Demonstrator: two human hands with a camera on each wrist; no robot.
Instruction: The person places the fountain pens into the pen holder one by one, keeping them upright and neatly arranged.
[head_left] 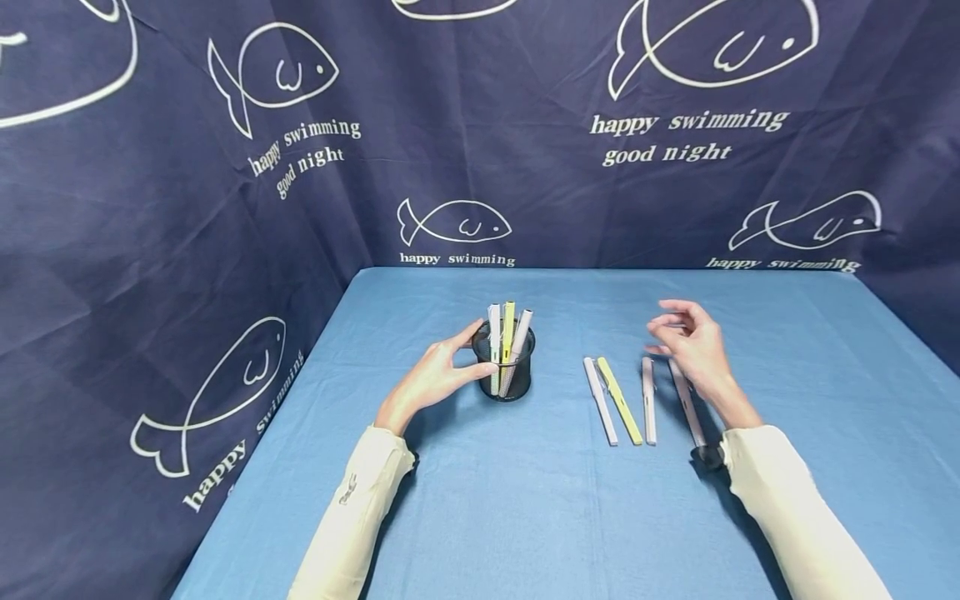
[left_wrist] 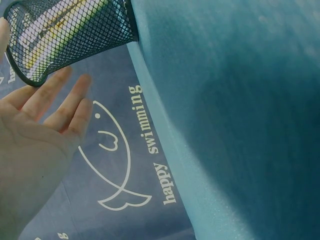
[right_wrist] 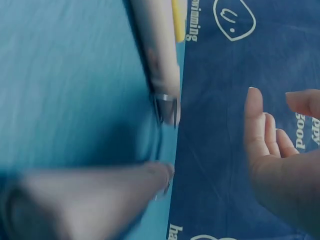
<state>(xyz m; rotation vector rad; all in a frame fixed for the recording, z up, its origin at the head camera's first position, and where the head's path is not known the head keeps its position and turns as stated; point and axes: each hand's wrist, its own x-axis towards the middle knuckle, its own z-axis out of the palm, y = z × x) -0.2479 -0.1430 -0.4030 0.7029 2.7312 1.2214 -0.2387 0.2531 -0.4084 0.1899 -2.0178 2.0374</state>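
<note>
A black mesh pen holder [head_left: 516,385] stands upright on the blue cloth. In it lean a white pen [head_left: 494,321], a yellow pen [head_left: 509,315] and a pale grey pen [head_left: 522,329]. My left hand [head_left: 438,371] holds the holder at its rim, thumb in front and index finger behind; the mesh wall [left_wrist: 75,37] shows above the fingers in the left wrist view. Over the right-hand pens hovers my right hand [head_left: 697,350], fingers loosely bent with nothing between them. Below it lies a pale pen [head_left: 686,404], partly covered by the hand in the head view.
Left of that pen lie another pale pen [head_left: 649,404], a yellow pen [head_left: 621,402] and a pale lilac pen [head_left: 600,402], roughly side by side. The blue cloth [head_left: 510,500] covers the table. Dark blue curtains [head_left: 555,208] with fish drawings hang behind and at the left.
</note>
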